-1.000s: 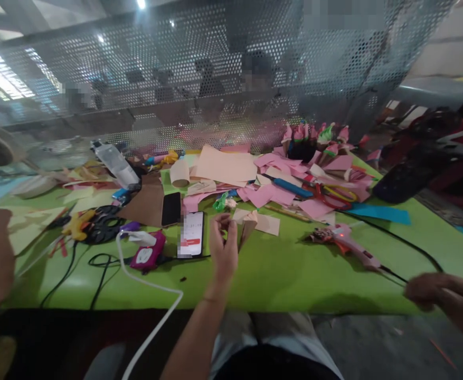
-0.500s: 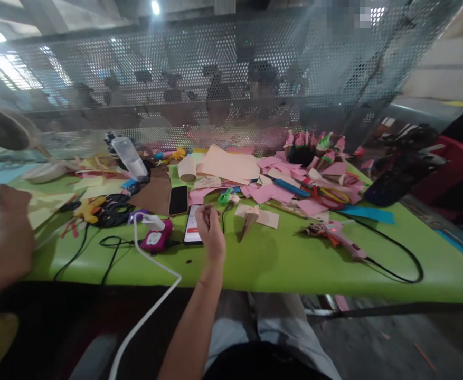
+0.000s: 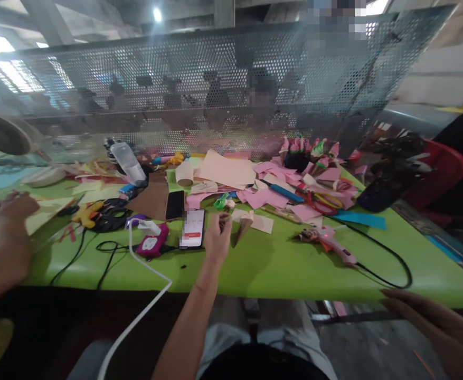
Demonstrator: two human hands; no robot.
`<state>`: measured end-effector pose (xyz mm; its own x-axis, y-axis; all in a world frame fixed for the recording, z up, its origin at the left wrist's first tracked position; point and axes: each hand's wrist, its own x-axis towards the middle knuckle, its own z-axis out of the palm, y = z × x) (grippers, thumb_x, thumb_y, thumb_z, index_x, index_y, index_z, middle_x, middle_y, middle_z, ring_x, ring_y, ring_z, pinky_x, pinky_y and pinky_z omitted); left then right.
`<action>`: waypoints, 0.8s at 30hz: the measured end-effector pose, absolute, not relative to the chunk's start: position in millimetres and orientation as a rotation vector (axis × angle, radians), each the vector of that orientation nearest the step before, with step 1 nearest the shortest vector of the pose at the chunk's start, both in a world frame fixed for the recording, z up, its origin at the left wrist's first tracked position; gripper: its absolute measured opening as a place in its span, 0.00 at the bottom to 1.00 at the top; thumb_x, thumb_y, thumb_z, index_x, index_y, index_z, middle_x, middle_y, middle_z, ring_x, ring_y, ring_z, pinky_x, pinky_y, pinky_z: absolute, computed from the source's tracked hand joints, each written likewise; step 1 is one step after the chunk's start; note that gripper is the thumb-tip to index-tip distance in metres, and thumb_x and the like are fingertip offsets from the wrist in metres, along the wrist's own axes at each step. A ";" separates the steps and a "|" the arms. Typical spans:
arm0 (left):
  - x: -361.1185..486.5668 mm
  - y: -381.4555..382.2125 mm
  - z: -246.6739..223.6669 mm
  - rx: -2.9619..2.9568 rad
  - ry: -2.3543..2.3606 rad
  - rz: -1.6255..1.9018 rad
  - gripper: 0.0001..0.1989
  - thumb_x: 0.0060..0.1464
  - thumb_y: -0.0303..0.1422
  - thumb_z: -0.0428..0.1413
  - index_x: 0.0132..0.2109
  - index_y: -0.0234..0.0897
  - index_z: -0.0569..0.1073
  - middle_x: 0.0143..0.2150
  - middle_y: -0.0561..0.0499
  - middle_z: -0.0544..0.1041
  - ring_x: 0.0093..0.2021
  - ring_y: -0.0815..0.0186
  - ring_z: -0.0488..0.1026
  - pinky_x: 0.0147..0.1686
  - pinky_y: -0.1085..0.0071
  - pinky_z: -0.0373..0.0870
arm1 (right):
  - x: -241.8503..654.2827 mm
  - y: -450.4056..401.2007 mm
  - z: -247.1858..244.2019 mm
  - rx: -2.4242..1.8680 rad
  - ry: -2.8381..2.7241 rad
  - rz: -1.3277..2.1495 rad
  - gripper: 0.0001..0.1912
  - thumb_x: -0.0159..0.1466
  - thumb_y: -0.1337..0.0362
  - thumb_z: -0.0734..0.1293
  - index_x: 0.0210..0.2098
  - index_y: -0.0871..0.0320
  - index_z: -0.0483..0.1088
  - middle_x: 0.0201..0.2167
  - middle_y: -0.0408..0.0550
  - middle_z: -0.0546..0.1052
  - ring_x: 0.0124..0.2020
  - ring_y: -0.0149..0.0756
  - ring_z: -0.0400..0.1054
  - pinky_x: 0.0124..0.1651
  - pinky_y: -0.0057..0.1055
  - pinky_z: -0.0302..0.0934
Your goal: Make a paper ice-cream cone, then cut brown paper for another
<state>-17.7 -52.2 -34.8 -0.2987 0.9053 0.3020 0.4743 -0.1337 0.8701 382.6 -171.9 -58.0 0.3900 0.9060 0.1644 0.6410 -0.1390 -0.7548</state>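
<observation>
My left hand point(image 3: 218, 237) is over the table, just right of a lit phone point(image 3: 192, 228). Its fingers are loosely bent and somewhat apart, with nothing visible in them. Close to the fingertips, a brown paper cone point(image 3: 242, 230) stands point down against a pale paper piece point(image 3: 262, 222). A small green object point(image 3: 220, 201) lies just beyond. At the lower right, my right hand point(image 3: 425, 319) shows at the table's front edge, fingers stretched out and holding nothing. The nearest thing to it is the cord of a pink glue gun point(image 3: 336, 245).
Pink paper scraps point(image 3: 266, 196), a blue-handled tool point(image 3: 282, 191) and scissors point(image 3: 320, 203) crowd the back. A magenta power adapter point(image 3: 152, 241) with a white cable point(image 3: 148, 309) sits left. Another person's hand point(image 3: 15, 208) works at far left. A dark phone point(image 3: 175, 205) lies mid-table.
My left hand has moved right, from over the lit phone to beside the paper cone, uncovering the screen. My right hand has come into view at the lower right.
</observation>
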 end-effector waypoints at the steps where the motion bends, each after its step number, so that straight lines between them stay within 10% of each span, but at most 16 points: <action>1: -16.5 -52.6 -34.0 1.624 1.788 1.278 0.09 0.61 0.37 0.53 0.45 0.37 0.72 0.37 0.49 0.77 0.37 0.63 0.74 0.37 0.69 0.69 | 377.2 -168.1 -54.9 -1.859 -1.357 0.501 0.17 0.46 0.45 0.72 0.28 0.50 0.81 0.30 0.46 0.83 0.32 0.46 0.78 0.33 0.31 0.72; 12: -4.0 -56.2 -26.1 1.923 1.987 0.593 0.28 0.56 0.33 0.61 0.63 0.36 0.65 0.36 0.48 0.80 0.40 0.55 0.79 0.45 0.60 0.72 | 307.1 -136.4 -63.5 -1.514 -1.477 0.722 0.24 0.61 0.42 0.66 0.22 0.55 0.71 0.20 0.43 0.69 0.23 0.34 0.62 0.26 0.27 0.57; 24: 5.7 -59.7 -28.1 2.040 1.799 0.562 0.30 0.55 0.30 0.62 0.63 0.42 0.65 0.42 0.49 0.81 0.44 0.57 0.78 0.47 0.61 0.71 | 325.8 -123.7 -91.2 -1.547 -1.812 0.588 0.20 0.64 0.48 0.64 0.25 0.55 0.74 0.20 0.43 0.73 0.21 0.34 0.68 0.23 0.26 0.62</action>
<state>5.7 -59.7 -28.1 0.1095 0.9924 0.0568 0.8483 -0.1231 0.5150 325.8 -123.7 -91.2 -0.0685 0.9772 0.2010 0.6733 0.1939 -0.7135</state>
